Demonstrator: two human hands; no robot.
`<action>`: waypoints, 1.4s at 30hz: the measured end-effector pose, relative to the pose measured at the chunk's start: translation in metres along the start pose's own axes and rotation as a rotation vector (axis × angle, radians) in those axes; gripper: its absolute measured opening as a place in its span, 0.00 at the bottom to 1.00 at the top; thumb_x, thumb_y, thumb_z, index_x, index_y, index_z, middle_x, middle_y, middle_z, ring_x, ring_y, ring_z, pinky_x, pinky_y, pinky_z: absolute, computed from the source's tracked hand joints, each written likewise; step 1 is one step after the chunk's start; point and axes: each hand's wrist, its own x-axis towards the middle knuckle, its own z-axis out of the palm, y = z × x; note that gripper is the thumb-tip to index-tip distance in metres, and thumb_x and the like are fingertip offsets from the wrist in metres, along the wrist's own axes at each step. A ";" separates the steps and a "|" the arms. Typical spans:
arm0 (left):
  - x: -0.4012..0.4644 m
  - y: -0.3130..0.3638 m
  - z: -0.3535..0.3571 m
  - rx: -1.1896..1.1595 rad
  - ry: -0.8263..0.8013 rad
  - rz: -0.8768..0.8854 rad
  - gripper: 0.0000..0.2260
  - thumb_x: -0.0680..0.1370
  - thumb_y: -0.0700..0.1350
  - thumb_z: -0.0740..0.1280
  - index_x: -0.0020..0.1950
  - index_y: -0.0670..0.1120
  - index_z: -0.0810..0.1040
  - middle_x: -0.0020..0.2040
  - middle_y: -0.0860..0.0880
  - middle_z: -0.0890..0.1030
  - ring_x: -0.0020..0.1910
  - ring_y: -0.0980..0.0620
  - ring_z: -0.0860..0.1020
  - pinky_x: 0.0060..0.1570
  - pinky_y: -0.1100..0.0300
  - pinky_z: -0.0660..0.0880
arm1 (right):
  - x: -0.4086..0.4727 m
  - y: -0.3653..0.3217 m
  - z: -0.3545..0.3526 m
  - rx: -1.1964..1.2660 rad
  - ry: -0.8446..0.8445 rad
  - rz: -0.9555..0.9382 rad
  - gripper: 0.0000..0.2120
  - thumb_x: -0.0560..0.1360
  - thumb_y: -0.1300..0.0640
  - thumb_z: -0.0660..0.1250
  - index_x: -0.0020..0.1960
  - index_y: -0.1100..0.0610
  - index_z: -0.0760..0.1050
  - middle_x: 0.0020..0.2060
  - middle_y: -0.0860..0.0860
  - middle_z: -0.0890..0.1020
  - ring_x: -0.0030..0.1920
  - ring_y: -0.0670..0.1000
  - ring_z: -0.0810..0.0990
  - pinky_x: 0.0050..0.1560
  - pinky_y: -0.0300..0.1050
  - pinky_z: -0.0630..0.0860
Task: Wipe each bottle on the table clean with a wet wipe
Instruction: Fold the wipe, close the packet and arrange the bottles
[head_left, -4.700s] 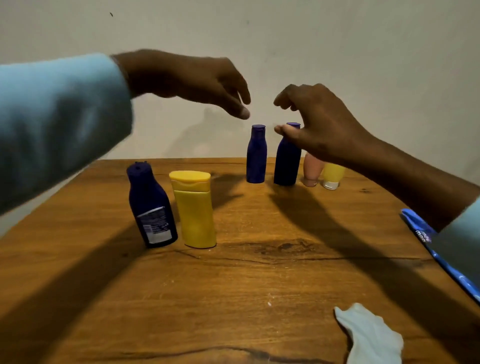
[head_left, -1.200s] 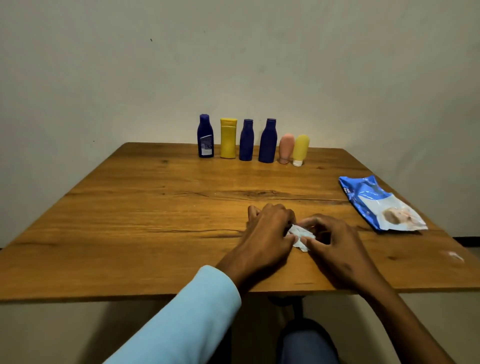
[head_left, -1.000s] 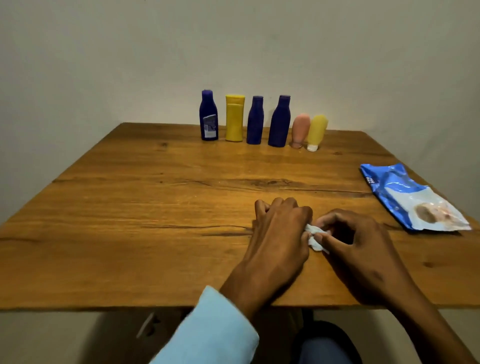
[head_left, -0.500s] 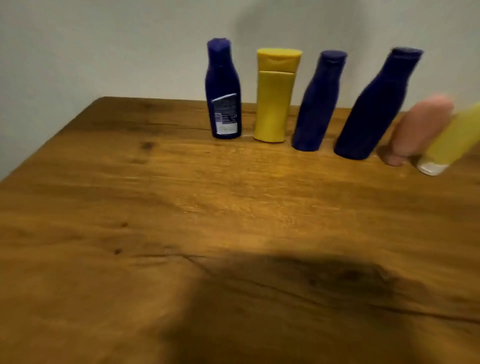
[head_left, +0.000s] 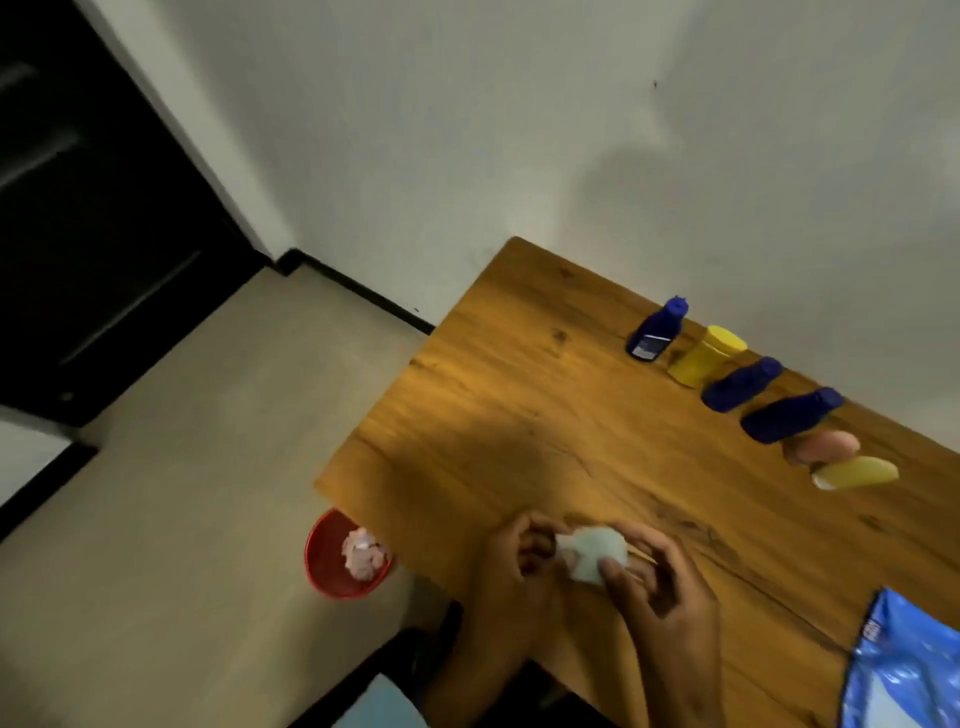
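Note:
The view is tilted and turned to the left. Both hands hold a crumpled white wet wipe (head_left: 595, 558) over the near left part of the wooden table (head_left: 519, 395). My left hand (head_left: 511, 566) grips its left side, my right hand (head_left: 660, 587) its right side. Along the table's far edge stands a row of bottles: a dark blue bottle with a label (head_left: 655, 336), a yellow bottle (head_left: 704, 356), two more dark blue bottles (head_left: 740, 385) (head_left: 789, 415), a pink tube (head_left: 821, 446) and a yellow tube (head_left: 854, 473).
A red bin (head_left: 332, 564) with crumpled used wipes in it stands on the floor beside the table's near left corner. A blue wet wipe pack (head_left: 904, 670) lies at the table's right. A dark door (head_left: 88, 208) fills the upper left.
The view has swung left and down from the row of bottles to the table's left edge and the floor. The wipe is still in both hands, now nearer the left corner.

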 end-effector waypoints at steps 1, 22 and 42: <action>-0.002 0.004 -0.011 -0.060 0.079 0.011 0.09 0.79 0.39 0.75 0.54 0.53 0.85 0.50 0.52 0.87 0.51 0.56 0.85 0.55 0.53 0.83 | -0.001 -0.014 0.009 -0.012 -0.069 -0.004 0.15 0.75 0.60 0.77 0.59 0.50 0.82 0.52 0.47 0.88 0.51 0.49 0.88 0.51 0.48 0.84; -0.071 -0.085 -0.197 -0.313 0.865 -0.217 0.03 0.79 0.40 0.76 0.50 0.47 0.85 0.45 0.48 0.87 0.45 0.47 0.87 0.40 0.57 0.84 | -0.049 0.005 0.246 -0.618 -1.004 -0.059 0.13 0.81 0.57 0.72 0.64 0.48 0.80 0.56 0.45 0.85 0.56 0.45 0.83 0.55 0.32 0.78; 0.033 -0.181 -0.304 -0.217 0.835 -0.640 0.14 0.72 0.40 0.78 0.57 0.46 0.81 0.54 0.43 0.85 0.52 0.39 0.86 0.54 0.42 0.85 | -0.001 0.027 0.298 -0.623 -0.918 0.107 0.16 0.81 0.65 0.67 0.67 0.54 0.76 0.58 0.51 0.82 0.59 0.53 0.82 0.54 0.42 0.79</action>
